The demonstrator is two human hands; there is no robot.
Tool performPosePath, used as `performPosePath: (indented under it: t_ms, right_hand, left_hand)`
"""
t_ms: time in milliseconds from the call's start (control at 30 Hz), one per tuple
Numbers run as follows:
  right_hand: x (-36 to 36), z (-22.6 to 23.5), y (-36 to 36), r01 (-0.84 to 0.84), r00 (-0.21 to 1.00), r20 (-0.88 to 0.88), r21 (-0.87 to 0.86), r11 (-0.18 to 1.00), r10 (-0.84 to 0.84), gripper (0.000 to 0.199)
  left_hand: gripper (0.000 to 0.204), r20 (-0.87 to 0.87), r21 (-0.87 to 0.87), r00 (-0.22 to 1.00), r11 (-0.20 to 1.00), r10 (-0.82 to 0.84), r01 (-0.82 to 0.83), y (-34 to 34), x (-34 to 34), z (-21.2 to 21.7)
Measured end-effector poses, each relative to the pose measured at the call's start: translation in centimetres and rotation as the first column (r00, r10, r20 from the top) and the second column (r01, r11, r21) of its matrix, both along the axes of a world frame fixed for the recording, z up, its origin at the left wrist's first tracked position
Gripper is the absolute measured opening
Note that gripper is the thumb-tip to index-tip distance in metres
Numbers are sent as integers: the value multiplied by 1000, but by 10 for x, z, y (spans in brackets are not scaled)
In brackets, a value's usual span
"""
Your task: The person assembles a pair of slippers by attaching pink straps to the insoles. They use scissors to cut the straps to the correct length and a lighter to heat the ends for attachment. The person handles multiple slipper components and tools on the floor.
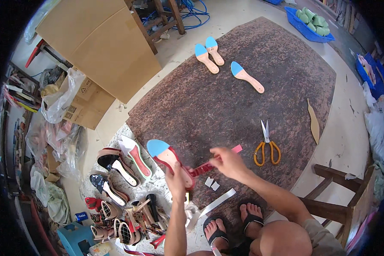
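Observation:
My left hand (176,181) grips a shoe insole (168,158) with a blue toe, a pale body and red material round its edge. Stretching from the insole's side is a glossy red strip (202,168), pinched by the closed fingers of my right hand (228,163). A pink end shows beyond that hand. Below the strip lie small white pieces (212,184) and a white band (217,202). Scissors (267,147) with orange handles rest on the mat to the right, their blades pointing away. Three similar blue-toed insoles (248,77) lie at the far side.
The dark mottled mat (192,106) covers the floor. Several shoes (119,170) and shoe parts crowd the left, beside a large cardboard box (102,47). A wooden stool (337,205) stands at the right. A blue basket (307,30) holds green pieces; a tan cutout (313,123) lies near the mat's edge.

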State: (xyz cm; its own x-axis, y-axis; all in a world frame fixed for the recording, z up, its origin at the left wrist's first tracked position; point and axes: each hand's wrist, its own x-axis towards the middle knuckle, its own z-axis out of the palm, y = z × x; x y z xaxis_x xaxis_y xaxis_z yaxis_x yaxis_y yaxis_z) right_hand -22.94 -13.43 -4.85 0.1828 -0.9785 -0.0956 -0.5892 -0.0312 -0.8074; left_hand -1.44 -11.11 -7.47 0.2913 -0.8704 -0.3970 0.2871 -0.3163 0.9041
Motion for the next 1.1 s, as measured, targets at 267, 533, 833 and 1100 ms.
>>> performPosePath:
  t_ms: [267, 533, 833, 1100]
  right_hand:
    - [24, -69, 18, 18, 920, -391, 13, 1000, -12, 27]
    - [-5, -9, 12, -201, 977, 58, -100, 975, 207, 11]
    - [-14, 12, -11, -376, 784, 521, -35, 926, 338, 81]
    - [-94, -30, -86, -661, 714, 475, 217, 718, 514, 30]
  left_hand:
    - [48, 367, 38, 921, 991, -132, 127, -32, 57, -55]
    - [62, 711, -116, 641, 850, -290, 514, 13, -2, 6]
    - [18, -252, -234, 964, 972, -80, 20, -6, -65, 46]
    - [15, -311, -105, 912, 944, 267, -312, -62, -15, 70]
